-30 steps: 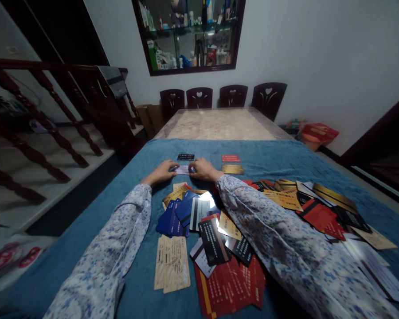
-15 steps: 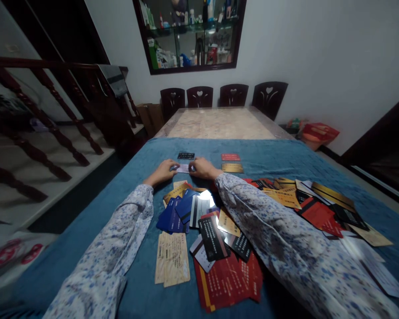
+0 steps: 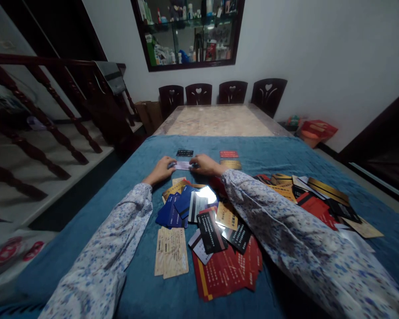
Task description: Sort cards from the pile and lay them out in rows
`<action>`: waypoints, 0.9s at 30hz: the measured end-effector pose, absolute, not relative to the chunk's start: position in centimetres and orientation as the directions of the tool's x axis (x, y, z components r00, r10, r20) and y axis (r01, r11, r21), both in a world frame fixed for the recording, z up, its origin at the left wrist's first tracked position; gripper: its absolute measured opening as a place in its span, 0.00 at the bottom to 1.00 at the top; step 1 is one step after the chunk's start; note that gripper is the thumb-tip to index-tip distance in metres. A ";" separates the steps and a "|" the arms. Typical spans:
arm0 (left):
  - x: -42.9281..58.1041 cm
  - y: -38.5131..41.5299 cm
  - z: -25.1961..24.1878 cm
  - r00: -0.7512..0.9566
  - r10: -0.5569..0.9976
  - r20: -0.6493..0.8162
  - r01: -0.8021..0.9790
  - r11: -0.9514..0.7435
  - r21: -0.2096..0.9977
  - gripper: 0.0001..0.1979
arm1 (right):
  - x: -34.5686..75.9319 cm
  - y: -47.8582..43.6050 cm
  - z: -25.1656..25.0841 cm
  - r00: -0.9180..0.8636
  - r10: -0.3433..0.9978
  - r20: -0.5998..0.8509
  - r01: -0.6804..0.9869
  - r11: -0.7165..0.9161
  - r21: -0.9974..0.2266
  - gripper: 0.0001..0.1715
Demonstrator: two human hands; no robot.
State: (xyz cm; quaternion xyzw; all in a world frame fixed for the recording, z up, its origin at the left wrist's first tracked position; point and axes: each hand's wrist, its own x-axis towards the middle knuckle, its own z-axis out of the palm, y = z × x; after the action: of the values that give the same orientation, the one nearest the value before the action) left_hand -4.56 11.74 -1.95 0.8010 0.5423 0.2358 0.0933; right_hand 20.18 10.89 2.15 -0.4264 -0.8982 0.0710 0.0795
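Note:
A pale lavender card [image 3: 183, 165] lies on the blue cloth [image 3: 142, 266], just nearer to me than a black card [image 3: 185, 153]. My left hand [image 3: 163, 170] pinches its left end with bent fingers. At the right end, my right hand [image 3: 204, 165] has its fingers closed on the card's edge. Right of that hand are a red card [image 3: 229, 154] and a gold card [image 3: 231, 165], one below the other. Between my forearms spreads a loose pile with blue cards [image 3: 171, 212], a black card with white print [image 3: 212, 232], beige cards [image 3: 174, 252] and large red cards [image 3: 216, 274].
A second heap of cards, with a gold-striped one [image 3: 329, 191] on top, spreads beyond my right forearm. The bare marble tabletop [image 3: 219, 119] runs back to several dark chairs [image 3: 232, 92]. A white plastic bag [image 3: 16, 261] sits at the left.
My right hand has shifted slightly to the right along the lavender card, so more of it shows between my hands. The view has tilted a little.

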 end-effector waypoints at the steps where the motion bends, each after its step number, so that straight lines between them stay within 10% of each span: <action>1: -4.5 11.7 -1.9 0.298 0.914 0.274 0.826 -0.391 0.406 0.18 | 20.4 10.7 2.3 -0.624 0.777 0.086 0.754 0.627 -0.196 0.22; 27: -0.4 0.9 1.7 0.353 0.855 0.380 0.758 -0.499 0.419 0.11 | 24.8 4.3 2.8 -0.696 0.673 0.249 0.633 0.739 -0.231 0.16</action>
State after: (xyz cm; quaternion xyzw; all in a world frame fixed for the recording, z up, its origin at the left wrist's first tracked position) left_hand -0.37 0.95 1.66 0.8180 0.4930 0.2838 0.0852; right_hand 24.78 4.32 2.78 -0.3554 -0.9187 0.0637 0.1600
